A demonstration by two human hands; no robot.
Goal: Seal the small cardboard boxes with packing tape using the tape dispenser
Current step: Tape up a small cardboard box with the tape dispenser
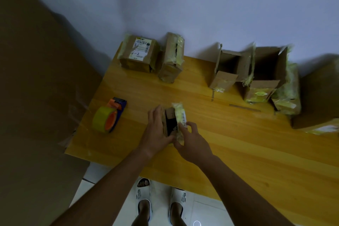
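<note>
1. Your left hand (pixel 157 128) lies flat against the left side of the small box (pixel 173 123), fingers straight and together, thumb under its near end.
2. Your right hand (pixel 192 143) pinches the box's right flap, thumb and forefinger on the taped edge.
3. The box sits mid-table (pixel 238 143), top still gaping.
4. The tape dispenser (pixel 109 115) rests well left of the box, untouched.
5. Two closed boxes (pixel 139 54) stand at the far edge by the wall; open boxes (pixel 256 71) stand far right.
</note>
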